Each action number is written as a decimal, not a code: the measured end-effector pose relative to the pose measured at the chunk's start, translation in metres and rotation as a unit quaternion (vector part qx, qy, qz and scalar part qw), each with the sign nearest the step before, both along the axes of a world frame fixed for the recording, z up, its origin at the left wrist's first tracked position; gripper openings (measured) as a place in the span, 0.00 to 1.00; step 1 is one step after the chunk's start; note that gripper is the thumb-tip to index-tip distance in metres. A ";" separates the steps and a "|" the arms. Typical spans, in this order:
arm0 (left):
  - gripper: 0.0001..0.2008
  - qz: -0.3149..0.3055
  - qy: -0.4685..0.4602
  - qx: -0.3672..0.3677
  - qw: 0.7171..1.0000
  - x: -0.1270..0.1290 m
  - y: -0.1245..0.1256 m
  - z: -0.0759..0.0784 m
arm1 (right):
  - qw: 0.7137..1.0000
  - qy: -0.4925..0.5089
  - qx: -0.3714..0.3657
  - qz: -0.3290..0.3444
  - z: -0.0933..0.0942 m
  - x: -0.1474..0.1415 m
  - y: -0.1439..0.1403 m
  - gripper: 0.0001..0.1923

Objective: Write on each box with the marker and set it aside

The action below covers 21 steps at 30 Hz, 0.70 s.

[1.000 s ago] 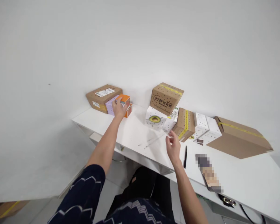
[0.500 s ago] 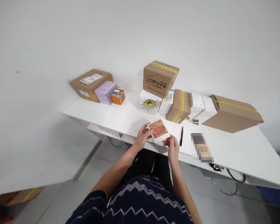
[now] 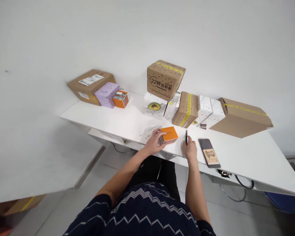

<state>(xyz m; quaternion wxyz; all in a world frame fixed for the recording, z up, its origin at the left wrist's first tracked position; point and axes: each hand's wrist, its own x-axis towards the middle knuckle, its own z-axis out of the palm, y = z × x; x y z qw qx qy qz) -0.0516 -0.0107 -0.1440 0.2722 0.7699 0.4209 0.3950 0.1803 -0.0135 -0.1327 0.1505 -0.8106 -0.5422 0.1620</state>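
Head cam: R hand is at the table's front edge, narrow, fingers bunched at the near end of the pen. Can't tell if the grip is closed on it or only touching; the hand hides the near part. Pen's long axis runs approx. straight away from the body, far tip showing past the fingers. Phone lies just R of that hand, aslant.

L hand has the orange box, curled round its L end, fingers along the top's L side, thumb low on the near side. Box is orange face up, over the front part of the table; can't tell if it rests there or is a bit off it. Key relation: pen is just R of the box, w/ a small gap, so R hand is nearer the box's free R end.

Further back, along the wall: 2nd orange box beside the purple box on the L; avocado box w/ a brown carton on top, approx. mid; big carton far R.
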 end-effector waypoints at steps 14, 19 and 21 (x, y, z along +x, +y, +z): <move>0.21 0.008 -0.051 -0.002 0.999 0.012 -0.001 -0.007 | 0.713 0.656 0.236 -0.076 -0.031 0.022 -0.039 0.11; 0.18 0.049 -0.045 0.050 0.997 0.020 -0.010 -0.001 | 0.716 0.631 0.292 -0.063 -0.035 0.020 -0.043 0.11; 0.18 0.077 -0.030 0.068 0.994 0.022 -0.015 0.006 | 0.723 0.621 0.296 -0.065 -0.035 0.018 -0.044 0.14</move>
